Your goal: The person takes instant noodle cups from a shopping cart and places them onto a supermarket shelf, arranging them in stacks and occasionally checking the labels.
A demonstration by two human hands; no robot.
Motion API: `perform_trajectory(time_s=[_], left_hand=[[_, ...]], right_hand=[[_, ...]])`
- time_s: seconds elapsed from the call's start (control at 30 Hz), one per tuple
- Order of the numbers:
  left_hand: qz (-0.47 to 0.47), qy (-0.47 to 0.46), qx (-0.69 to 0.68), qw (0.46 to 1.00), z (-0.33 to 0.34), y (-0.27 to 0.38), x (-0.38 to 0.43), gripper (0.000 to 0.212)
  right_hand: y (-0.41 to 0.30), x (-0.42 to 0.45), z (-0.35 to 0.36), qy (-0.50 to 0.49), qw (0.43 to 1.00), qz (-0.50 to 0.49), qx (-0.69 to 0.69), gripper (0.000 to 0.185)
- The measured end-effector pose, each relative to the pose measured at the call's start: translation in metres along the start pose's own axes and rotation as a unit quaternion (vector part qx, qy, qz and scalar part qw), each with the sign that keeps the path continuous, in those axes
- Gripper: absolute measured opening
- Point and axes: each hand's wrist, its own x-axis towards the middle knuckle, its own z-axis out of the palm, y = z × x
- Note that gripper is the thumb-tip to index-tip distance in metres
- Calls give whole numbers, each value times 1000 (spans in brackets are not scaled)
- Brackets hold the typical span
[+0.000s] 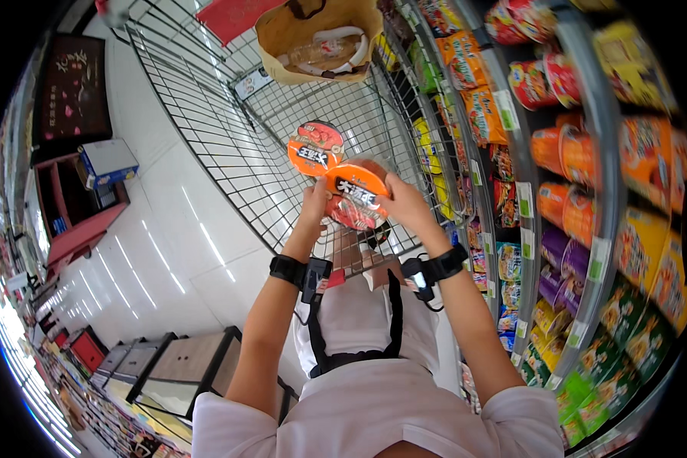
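An orange-and-red instant noodle cup [356, 197], its printed lid tilted up to me, is held above the wire shopping cart [246, 189]. My right hand [406, 200] grips its right side, with the thumb over the lid's edge. My left hand [316, 201] is at its left edge, thumb upward. A second noodle cup [316, 146] with a matching lid touches it at the upper left. Whether my left fingers also hold that second cup is hidden.
A paper bag [275, 51] holding a plastic bottle [320, 51] stands at the cart's far end. Shelves on the right carry orange noodle cups [567, 150] and noodle packets [481, 114]. Cabinets [177, 360] stand at lower left; a red display unit [71, 200] is beyond the tiled floor.
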Motion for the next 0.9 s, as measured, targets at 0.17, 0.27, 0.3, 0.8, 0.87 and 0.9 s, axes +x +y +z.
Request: perform_trajectory(time_s=[0.17,0.27,0.3,0.8,0.87,0.9], left_hand=[[161,-24,-123,979,46,11,-94,50],[244,-119,-241,932,69,10,-159,35],[312,-205,-265,889,72,5,-166,26],[576,-453,-17,680,154,-5,-281,48],[568,-473,-2,673,164,-2,-289,45],[560,-484,8,672,168,1,-292,43]], right_hand=[[-2,-94,-52,181,967,-177,-16,18],[2,-166,-73,324,896,-280,-119,17],[3,-188,-78,370,860,-312,-161,16],[72,-344,-98,568,740,-355,-60,31],[77,-354,-99,590,728,-346,-47,33],[79,-359,-101,592,724,-350,-48,34]])
